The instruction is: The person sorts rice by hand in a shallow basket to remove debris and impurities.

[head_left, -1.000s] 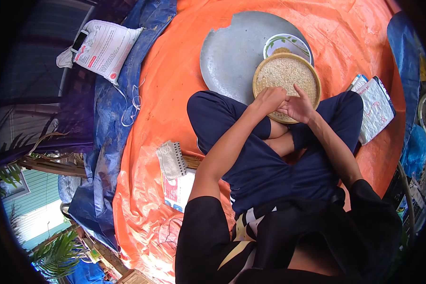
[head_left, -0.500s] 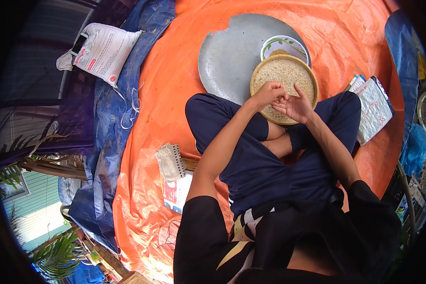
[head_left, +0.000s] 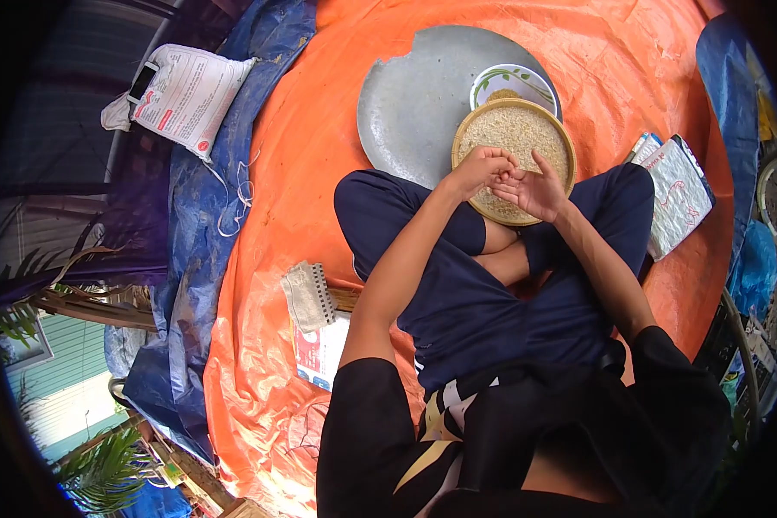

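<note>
A round shallow tray of pale grain (head_left: 514,134) rests by my crossed legs. Over its near part, my left hand (head_left: 485,171) is closed in a pinch, its fingertips at the fingers of the other hand; anything between them is too small to tell. My right hand (head_left: 535,190) is palm up and slightly cupped, thumb apart, with no object I can make out in it. Beyond the tray, a white bowl with a green leaf pattern (head_left: 537,79) holds brownish grain. It sits on a large grey metal disc (head_left: 406,112) with a broken edge.
An orange tarp (head_left: 293,173) lies under me, with a blue tarp (head_left: 203,203) along the left. A filled white sack (head_left: 190,95) bears a phone (head_left: 143,82). A spiral notebook (head_left: 309,296) lies left of my legs, a silvery packet (head_left: 678,198) to the right.
The view has shifted slightly, moving the scene a little left. My left hand's fingers have changed their bend a little; both hands stay over the grain tray.
</note>
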### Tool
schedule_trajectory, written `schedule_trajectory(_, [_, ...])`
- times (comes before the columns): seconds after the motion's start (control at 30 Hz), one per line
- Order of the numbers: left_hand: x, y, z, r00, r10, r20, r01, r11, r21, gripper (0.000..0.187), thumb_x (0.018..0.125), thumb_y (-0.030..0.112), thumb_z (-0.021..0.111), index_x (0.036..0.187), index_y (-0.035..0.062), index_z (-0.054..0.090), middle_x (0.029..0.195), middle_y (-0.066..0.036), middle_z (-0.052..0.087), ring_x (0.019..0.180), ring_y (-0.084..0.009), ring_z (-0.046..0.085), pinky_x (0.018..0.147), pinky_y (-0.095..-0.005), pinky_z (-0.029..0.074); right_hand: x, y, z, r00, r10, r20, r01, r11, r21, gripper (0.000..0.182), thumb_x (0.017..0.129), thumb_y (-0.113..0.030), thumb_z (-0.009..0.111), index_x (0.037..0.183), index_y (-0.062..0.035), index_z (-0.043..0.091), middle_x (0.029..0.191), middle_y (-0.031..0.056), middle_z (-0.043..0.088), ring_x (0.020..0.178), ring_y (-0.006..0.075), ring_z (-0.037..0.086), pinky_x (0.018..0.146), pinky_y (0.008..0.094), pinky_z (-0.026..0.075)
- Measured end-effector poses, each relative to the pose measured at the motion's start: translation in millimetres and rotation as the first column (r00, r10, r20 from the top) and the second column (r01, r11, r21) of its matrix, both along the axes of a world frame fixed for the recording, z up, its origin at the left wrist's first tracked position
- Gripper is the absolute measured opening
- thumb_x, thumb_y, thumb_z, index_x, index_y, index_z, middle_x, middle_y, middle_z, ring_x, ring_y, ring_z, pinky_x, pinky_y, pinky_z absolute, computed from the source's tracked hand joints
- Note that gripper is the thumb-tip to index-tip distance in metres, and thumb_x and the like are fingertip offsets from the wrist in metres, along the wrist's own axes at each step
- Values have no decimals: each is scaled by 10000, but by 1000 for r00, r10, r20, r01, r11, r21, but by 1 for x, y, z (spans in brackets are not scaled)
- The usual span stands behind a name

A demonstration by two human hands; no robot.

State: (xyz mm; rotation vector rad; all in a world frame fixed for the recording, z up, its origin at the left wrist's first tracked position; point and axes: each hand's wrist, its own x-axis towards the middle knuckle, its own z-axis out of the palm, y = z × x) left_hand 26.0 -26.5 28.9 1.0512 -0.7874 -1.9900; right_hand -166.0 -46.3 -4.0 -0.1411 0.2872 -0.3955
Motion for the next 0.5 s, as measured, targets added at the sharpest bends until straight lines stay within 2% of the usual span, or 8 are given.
schedule_trajectory(0.07, [1,0,1,1000,-20,13,20,1000,-16,105,886,90,609,952,20,650,791,6,620,672,-47,574,609,-183,481,0,0,0,1000,5,-1,-5,1000,-12,823,930,-651,393,1199,119,505,1196,230,584,1216,342,541,1104,424,393])
schedule_trajectory(0.37, [-4,5,8,955,-47,292,74,994,-81,174,861,168,688,931,8,685,841,-49,684,732,-88,642,656,-213,515,-2,1,-5,999,0,-33,-1,1000,-15,850,937,-644,382,1307,121,420,1299,265,523,1242,350,524,1092,417,410])
schedule_trajectory(0.5, [-3,5,12,943,-31,331,69,992,-104,183,856,178,699,920,7,686,814,-48,679,719,-83,633,641,-209,504,-1,2,-2,998,-12,-64,11,1000,-9,865,940,-642,377,1338,126,391,1316,271,511,1251,350,518,1096,415,406])
